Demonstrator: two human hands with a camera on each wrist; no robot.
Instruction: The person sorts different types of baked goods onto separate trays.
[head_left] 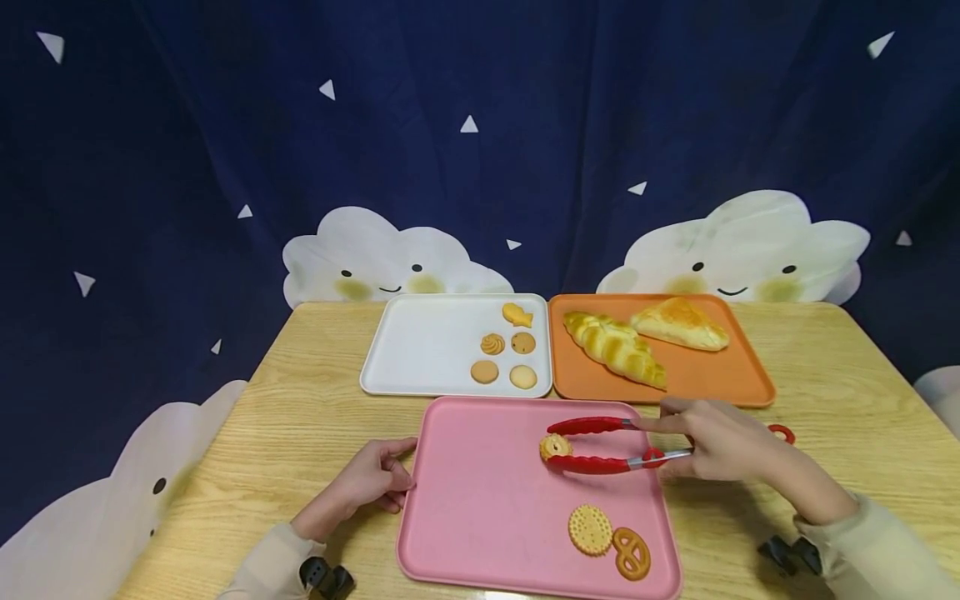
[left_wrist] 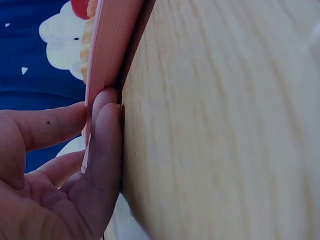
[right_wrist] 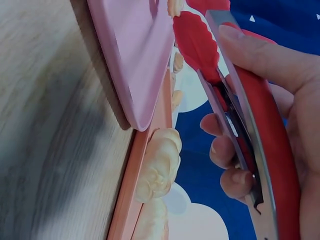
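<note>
Near right on the pink tray we count one pretzel and one cracker, side by side. One left hand, pinching that tray's left rim. One right hand at the right edge, fingers round the red tongs. One pastry, within the tray's outline, between the tongs' tips; whether it rests or hangs, we cannot tell. Key relation: the pastry lies left of the right hand, the nearer of the two, at the end of the tongs' long axis, which runs left to right; being roundish, it shows us no long axis. Farther on the worktop: one white tray, five biscuits on its right half; one orange tray, bearing a loaf and a turnover. Behind: one blue curtain.
</note>
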